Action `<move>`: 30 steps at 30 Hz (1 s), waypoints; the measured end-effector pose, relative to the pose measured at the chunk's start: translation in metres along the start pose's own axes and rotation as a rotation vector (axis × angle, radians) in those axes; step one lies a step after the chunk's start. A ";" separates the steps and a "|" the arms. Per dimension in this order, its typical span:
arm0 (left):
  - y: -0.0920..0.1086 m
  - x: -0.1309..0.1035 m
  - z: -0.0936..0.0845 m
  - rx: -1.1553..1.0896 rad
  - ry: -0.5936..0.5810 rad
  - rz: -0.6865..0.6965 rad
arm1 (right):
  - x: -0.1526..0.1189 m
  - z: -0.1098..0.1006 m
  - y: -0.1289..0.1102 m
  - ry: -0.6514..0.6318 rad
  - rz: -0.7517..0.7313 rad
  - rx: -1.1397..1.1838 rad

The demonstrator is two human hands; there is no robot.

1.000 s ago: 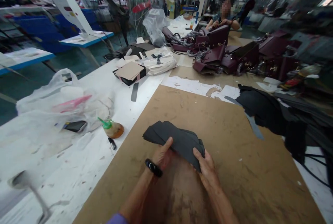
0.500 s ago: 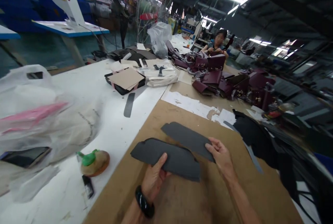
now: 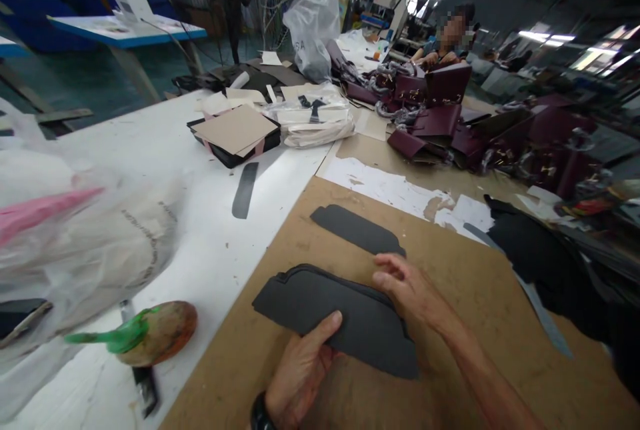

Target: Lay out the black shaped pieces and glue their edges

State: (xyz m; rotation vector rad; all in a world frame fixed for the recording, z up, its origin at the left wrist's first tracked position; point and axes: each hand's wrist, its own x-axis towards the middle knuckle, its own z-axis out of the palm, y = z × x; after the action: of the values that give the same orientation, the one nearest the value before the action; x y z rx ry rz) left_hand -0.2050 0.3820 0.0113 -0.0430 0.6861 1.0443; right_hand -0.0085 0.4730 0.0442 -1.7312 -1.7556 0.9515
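Our left hand (image 3: pixel 300 370) pinches the thin, floppy-looking dark piece (image 3: pixel 340 317) at its near edge, our right hand (image 3: pixel 405 287) resting half-open on top.

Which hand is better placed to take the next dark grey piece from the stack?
The right hand: its fingers rest on the stack of dark grey cut pieces, free to lift one, while the left hand grips the stack.
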 end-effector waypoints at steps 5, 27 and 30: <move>0.001 0.000 0.002 0.045 0.007 0.075 | -0.034 0.019 -0.017 -0.363 0.098 0.083; -0.006 -0.005 0.001 0.110 0.032 0.173 | -0.012 0.004 -0.010 -0.180 -0.004 -0.042; -0.006 -0.008 0.001 0.105 0.035 0.162 | 0.005 -0.007 -0.001 -0.081 -0.011 -0.128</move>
State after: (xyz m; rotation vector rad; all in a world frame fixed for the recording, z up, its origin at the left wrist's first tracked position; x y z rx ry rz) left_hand -0.2019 0.3729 0.0147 0.0860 0.7853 1.1629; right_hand -0.0044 0.4789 0.0482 -1.7819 -1.9131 0.9351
